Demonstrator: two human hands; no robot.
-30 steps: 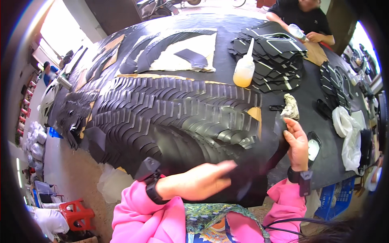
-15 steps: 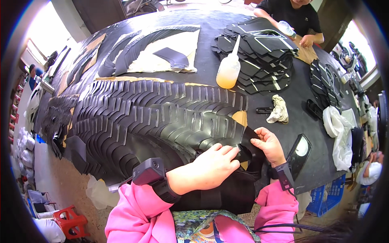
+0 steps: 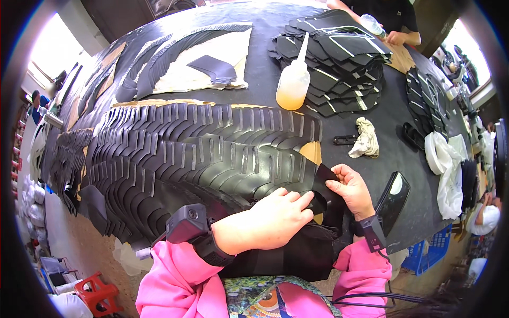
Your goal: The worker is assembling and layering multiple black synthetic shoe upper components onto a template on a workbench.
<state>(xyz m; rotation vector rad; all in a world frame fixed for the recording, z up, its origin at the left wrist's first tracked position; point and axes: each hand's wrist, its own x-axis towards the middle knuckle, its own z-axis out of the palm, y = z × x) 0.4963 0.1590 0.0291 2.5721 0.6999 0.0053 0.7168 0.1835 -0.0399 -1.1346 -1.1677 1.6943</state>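
A thin, dark, flexible piece (image 3: 332, 201), which looks like leather or leatherette, stands partly raised between my hands at the table's near edge. My right hand (image 3: 354, 192) pinches its upper right edge between thumb and fingers. My left hand (image 3: 283, 217) reaches across from the left with bent fingers closed at the piece's left side; its thumb is hidden. Under and beyond the left hand, overlapping black curved pieces (image 3: 222, 169) lie in fanned rows, each with a shiny strip at one end. More black material (image 3: 286, 259) hangs below my wrists.
A squeeze bottle (image 3: 293, 87) with amber liquid stands by a stack of black pieces with white stripes (image 3: 344, 58). A crumpled white rag (image 3: 365, 139) lies nearer, beside a small black tool (image 3: 344, 140). A dark glossy object (image 3: 395, 199) sits right of my wrist. Across the table is another person (image 3: 389, 21).
The whole view has shifted slightly, so the table's things sit a little further left and higher. Both my hands keep nearly the same hold on the black piece.
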